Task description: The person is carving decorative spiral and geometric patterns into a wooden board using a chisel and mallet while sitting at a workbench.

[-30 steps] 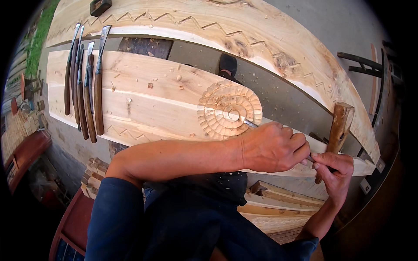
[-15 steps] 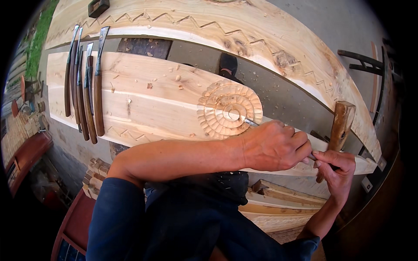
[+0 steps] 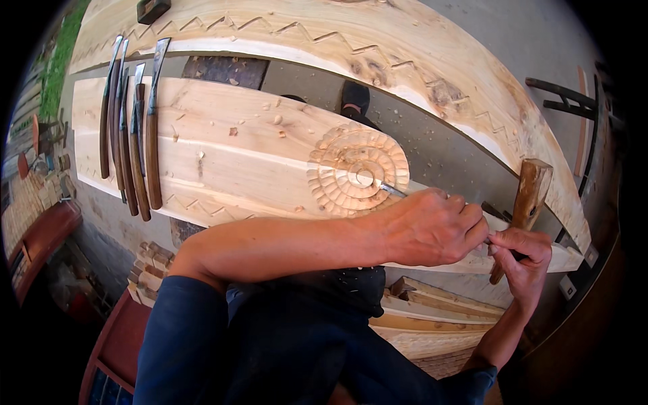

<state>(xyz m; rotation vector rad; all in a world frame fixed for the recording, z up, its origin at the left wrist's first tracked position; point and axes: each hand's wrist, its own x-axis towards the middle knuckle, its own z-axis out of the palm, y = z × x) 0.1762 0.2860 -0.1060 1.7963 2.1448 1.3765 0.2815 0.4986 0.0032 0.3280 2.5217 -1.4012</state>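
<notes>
My left hand (image 3: 432, 228) is closed round a carving gouge, its fingers covering most of the tool. The narrow metal blade (image 3: 391, 190) reaches out to the left, its tip at the middle rings of a round, petal-like carving (image 3: 337, 182). My right hand (image 3: 525, 253) pinches the rear end of the gouge between thumb and fingers. Behind that hand stands a wooden mallet (image 3: 530, 192), its lower end showing below the fingers; whether they touch it I cannot tell. The carving is cut into a long pale board (image 3: 236, 145) scattered with chips.
Several chisels with wooden handles (image 3: 152, 155) lie side by side across the board's left end. Beyond it stretches a second plank (image 3: 283, 40) with a zigzag groove and a dark block (image 3: 152, 9). More timber (image 3: 439, 324) is near my body; a red chair (image 3: 115, 337) stands lower left.
My left hand has shifted slightly to the right, and a little more of the gouge's blade shows. My right hand still pinches the tool's end; the mallet stays beside it.
</notes>
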